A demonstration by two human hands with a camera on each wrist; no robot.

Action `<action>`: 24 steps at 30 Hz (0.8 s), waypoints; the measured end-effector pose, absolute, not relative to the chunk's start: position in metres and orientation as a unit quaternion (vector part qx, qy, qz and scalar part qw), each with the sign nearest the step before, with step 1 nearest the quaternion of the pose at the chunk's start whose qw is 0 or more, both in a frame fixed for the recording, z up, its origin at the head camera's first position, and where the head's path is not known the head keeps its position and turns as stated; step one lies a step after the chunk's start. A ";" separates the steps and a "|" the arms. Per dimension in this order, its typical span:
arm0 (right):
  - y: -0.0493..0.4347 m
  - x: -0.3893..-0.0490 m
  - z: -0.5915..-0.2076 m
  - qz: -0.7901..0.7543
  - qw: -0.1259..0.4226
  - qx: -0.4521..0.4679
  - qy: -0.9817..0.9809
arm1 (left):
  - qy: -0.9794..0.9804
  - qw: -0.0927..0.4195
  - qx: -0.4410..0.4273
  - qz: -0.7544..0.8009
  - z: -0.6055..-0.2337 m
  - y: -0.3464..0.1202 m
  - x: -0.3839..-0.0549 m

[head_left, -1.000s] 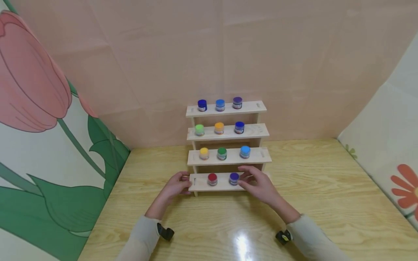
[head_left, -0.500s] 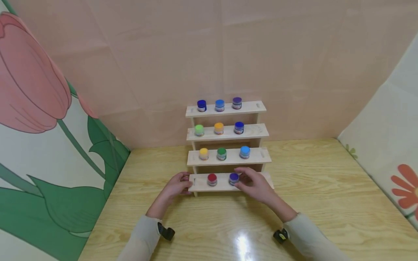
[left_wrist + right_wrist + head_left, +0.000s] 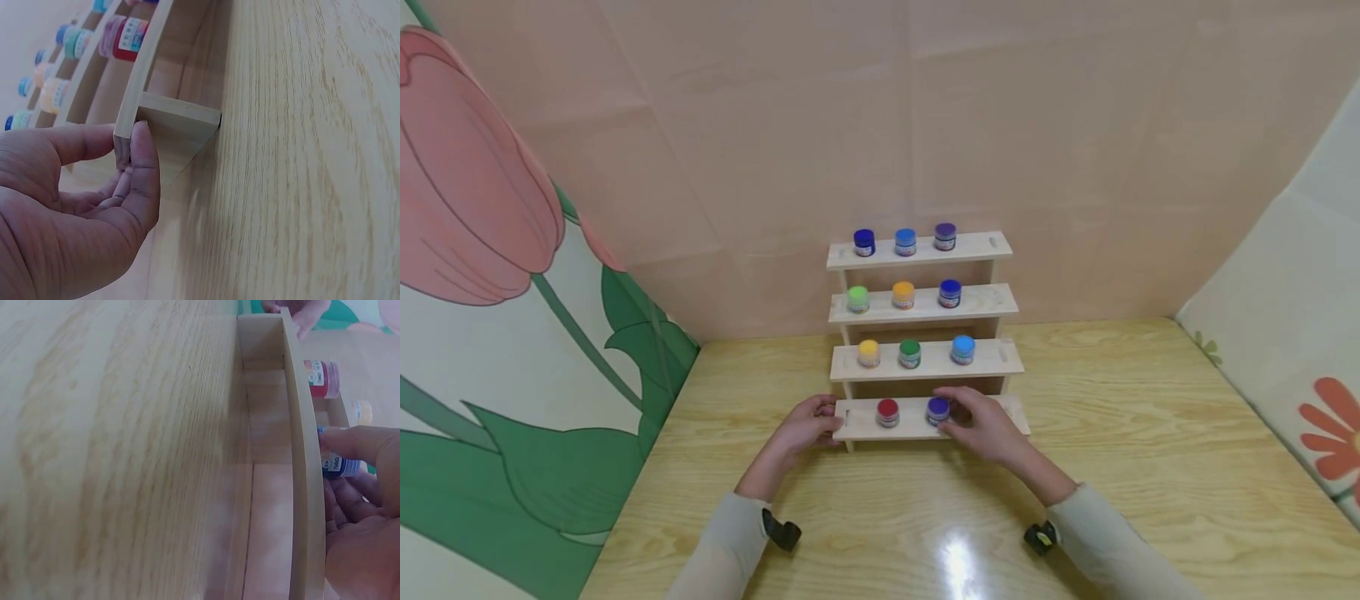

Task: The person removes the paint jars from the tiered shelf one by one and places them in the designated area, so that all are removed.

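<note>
A stepped wooden rack of pale boards stands on the table, bearing small paint jars. My left hand holds the left end of the lowest board; in the left wrist view its thumb lies below the board and the forefinger above. My right hand grips a dark blue-violet paint jar on that same board, thumb at its front, other fingers partly hidden behind. Left of it sits a red paint jar, apart from both hands.
Higher boards carry several more jars: a yellow jar, a green jar and a light blue jar on the second, others above. A pink backdrop rises behind. The wooden table stretches to both sides.
My right hand has shifted slightly left, its thumb and fingers coming in around the blue-violet jar. The left hand stays at the board's end, and the jars stand where they were.
</note>
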State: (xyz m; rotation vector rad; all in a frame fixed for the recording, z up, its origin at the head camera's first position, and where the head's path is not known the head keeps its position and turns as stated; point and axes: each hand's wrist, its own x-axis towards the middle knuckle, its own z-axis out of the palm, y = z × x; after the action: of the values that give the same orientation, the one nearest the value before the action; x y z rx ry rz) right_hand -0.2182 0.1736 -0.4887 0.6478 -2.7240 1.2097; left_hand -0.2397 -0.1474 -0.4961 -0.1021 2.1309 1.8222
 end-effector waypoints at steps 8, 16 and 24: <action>0.171 -0.219 -0.488 0.391 0.041 0.192 -0.899 | 0.749 0.171 -0.039 0.639 -0.497 -0.147 -0.243; 0.173 -0.215 -0.486 0.406 0.058 0.188 -0.892 | 0.748 0.167 -0.037 0.642 -0.497 -0.147 -0.241; 0.181 -0.210 -0.483 0.455 0.071 0.200 -0.865 | 0.744 0.173 -0.033 0.644 -0.500 -0.149 -0.242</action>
State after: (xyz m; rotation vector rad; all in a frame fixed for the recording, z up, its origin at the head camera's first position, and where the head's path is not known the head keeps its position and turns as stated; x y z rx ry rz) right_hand -0.2104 0.1806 -0.4833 0.6005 -2.6023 1.3673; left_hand -0.2418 -0.1487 -0.4997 -0.0949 2.1108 1.8267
